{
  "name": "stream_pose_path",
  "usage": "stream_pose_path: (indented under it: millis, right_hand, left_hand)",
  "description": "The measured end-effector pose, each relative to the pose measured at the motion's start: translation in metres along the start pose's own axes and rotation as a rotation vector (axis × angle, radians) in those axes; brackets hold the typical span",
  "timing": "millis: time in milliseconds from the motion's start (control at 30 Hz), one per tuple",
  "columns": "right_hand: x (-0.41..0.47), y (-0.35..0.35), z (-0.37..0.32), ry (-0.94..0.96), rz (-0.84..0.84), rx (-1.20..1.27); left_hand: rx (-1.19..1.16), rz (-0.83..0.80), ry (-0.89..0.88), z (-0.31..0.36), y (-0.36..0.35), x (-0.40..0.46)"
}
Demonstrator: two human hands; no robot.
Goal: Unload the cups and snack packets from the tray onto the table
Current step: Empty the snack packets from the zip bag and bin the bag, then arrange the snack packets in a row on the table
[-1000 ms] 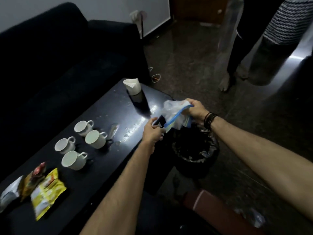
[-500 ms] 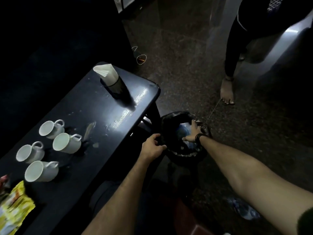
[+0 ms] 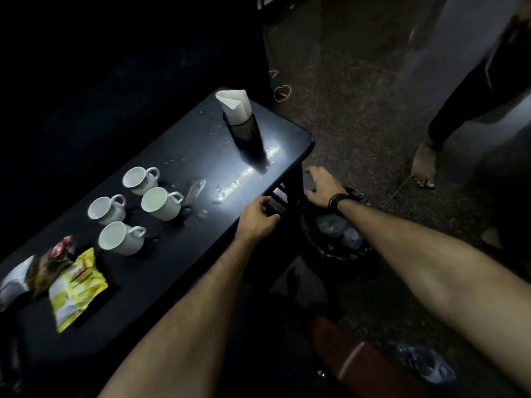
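Long glossy black counter [image 3: 178,156], wet smears toward its far end; no tray visible. Beside its end on the floor, a round bin with black liner [image 3: 336,239], crumpled clear plastic inside. On the counter's far end, a dark cylindrical holder with white folded napkins [image 3: 240,122], upright. Mid-counter, four white ceramic cups with handles [image 3: 135,208], upright, grouped close, some nearly touching. Near end: a yellow foil snack packet [image 3: 76,288], a brown-and-red packet [image 3: 54,259] and a silvery-white packet [image 3: 14,282], lying flat, edges overlapping. Cups and packets already rest on the counter, so unloading looks done. Handling, as judged: cups rigid, breakable, glazed and possibly slick near the wet patch, so take by handle or around the body; packets light, crinkly, crushable, so pinch at a sealed edge. Left hand [image 3: 257,218] loosely curled at the counter's edge, holding nothing. Right hand [image 3: 323,188] spread open, empty, over the bin rim.
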State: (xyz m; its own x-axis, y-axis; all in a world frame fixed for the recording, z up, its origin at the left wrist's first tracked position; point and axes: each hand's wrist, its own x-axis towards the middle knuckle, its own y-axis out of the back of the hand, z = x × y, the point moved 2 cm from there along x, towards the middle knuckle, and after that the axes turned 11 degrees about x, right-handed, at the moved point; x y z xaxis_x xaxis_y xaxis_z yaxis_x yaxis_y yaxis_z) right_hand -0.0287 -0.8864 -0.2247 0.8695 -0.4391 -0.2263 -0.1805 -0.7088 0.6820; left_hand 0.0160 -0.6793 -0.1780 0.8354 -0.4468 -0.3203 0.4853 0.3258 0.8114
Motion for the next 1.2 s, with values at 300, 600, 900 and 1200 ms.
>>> stream_pose_path:
  millis: [300, 600, 900, 1200]
  right_hand:
    - [-0.008, -0.019, -0.169, 0.433, 0.094, 0.054]
    - [-0.041, -0.139, -0.328, 0.673, -0.232, -0.053]
    - [-0.087, -0.252, -0.398, 0.757, -0.447, -0.13]
    - [-0.105, -0.356, -0.395, 0.712, -0.629, -0.373]
  left_hand:
    - [-0.115, 0.291, 0.107, -0.079, 0.112, -0.049]
    - [-0.158, 0.486, 0.38, -0.228, 0.201, -0.128]
    - [-0.158, 0.526, 0.593, -0.332, 0.211, -0.192]
    - [-0.105, 0.53, 0.728, -0.396, 0.214, -0.203]
